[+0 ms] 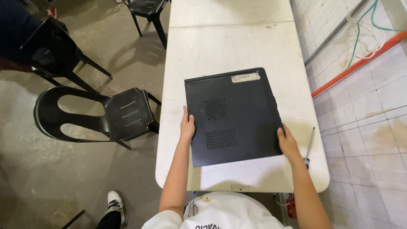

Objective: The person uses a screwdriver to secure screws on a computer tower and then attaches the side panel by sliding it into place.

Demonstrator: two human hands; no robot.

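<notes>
A long white plastic table (220,46) carries a flat black metal computer case (233,116), lying on its side near the table's near edge. The left hand (187,126) clasps its left edge; the right hand (288,142) grips its near right corner. Even pressure from both sides would keep it square. A slim screwdriver (309,146) lies just right.

A matt black metal computer case (233,116) with perforated vents is lying on a smooth, scuffed white plastic table (220,46), beside glossy black plastic chairs (106,114).
</notes>
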